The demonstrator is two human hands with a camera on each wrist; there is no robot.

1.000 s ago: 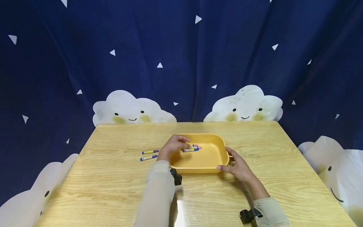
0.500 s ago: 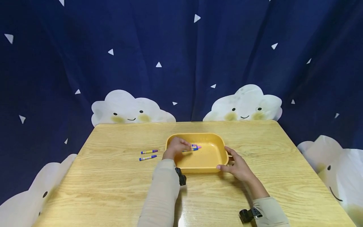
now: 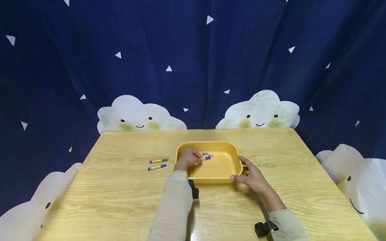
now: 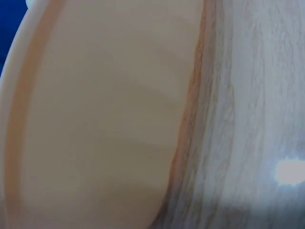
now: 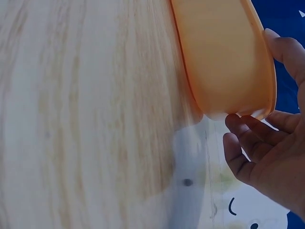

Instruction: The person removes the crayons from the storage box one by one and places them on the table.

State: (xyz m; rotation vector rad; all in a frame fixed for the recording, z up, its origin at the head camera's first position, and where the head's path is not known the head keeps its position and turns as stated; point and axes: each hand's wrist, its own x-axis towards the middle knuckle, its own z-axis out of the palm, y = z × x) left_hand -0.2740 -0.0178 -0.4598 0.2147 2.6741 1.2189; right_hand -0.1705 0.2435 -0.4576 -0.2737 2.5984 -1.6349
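A yellow tray [image 3: 214, 181] with raised walls stands on the table. My left hand [image 3: 188, 157] reaches into its left part, thumb and fingertips pinching a blue crayon [image 3: 206, 158]; its near end is hidden by the fingers. Two pink-tipped crayons lie just beyond, the nearer crayon [image 3: 210, 155] partly covered by the hand. At the tray's right end my right hand [image 3: 254, 175] grips the wall, thumb on the front corner and fingers at the side. In the right wrist view, curled fingers [image 5: 248, 133] sit at the tray's end.
Left of the tray, a purple-tipped crayon [image 3: 158, 161] and a blue-tipped crayon [image 3: 156, 167] lie on the wooden table [image 3: 105, 194]. A dark blue curtain [image 3: 193, 50] and white cloud cushions [image 3: 138, 113] border the table's far edge and sides.
My left hand has come down into the tray, its fingers closing on the blue crayon. The right hand keeps its grip on the tray's right end.
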